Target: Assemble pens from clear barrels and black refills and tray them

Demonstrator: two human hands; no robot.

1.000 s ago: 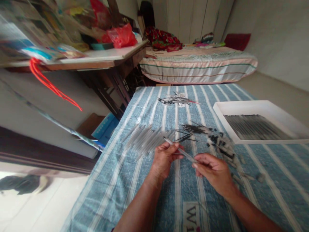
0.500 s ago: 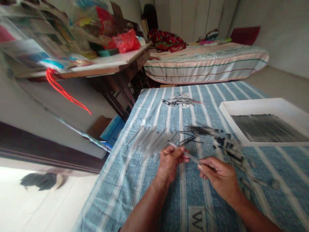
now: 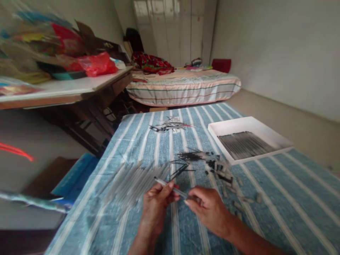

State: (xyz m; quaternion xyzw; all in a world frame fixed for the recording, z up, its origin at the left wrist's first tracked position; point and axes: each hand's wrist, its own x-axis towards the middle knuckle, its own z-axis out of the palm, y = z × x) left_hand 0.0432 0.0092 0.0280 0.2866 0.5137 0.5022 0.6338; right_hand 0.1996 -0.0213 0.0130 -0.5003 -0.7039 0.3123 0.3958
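Note:
My left hand (image 3: 156, 203) and my right hand (image 3: 208, 209) are both closed on one clear pen barrel (image 3: 171, 187), held slantwise just above the blue striped cloth (image 3: 265, 198). The left fingers pinch its upper part and the right fingers pinch its lower end. A blurred heap of clear barrels (image 3: 135, 179) lies just left of my hands. Thin dark refills (image 3: 192, 156) and small dark and grey pen parts (image 3: 224, 173) lie just beyond and to the right.
A white tray (image 3: 239, 124) with a row of dark pens stands at the right. A small pile of pen parts (image 3: 170, 125) lies at the far end. A cluttered table (image 3: 66, 86) stands to the left, a bed (image 3: 183, 85) behind.
The view has swung up and to the right, so the cloth and tray appear shifted left and lower. My hands keep the same hold on the barrel.

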